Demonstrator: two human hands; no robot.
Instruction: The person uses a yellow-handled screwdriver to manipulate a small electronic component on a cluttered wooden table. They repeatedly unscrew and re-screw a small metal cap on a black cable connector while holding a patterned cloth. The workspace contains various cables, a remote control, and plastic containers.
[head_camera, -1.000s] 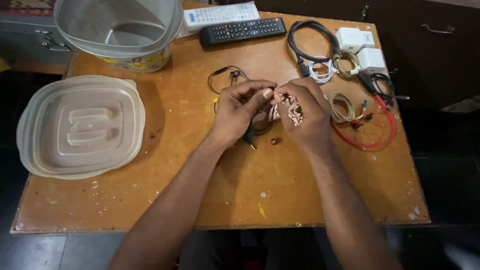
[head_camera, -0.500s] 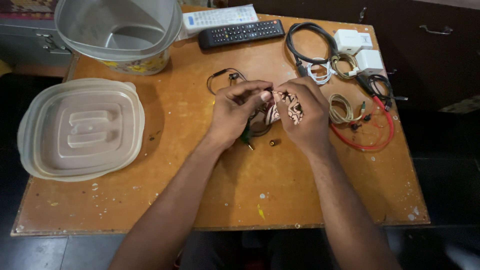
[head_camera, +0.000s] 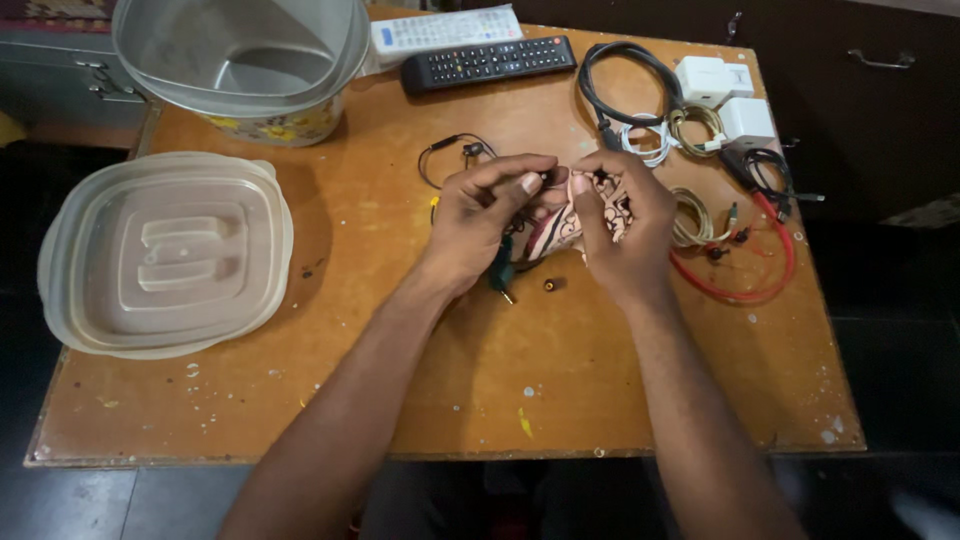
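Lid (head_camera: 165, 255) left on table (head_camera: 500, 400), tub (head_camera: 240, 60) behind, cables (head_camera: 720, 200) right.

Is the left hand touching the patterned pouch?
Touching. The head view shows the left hand with its fingers curled onto the top edge of the patterned pouch, which the right hand also grips from the other side.

A grey plastic tub (head_camera: 240, 60) with a yellow flowered label, table's far-left corner
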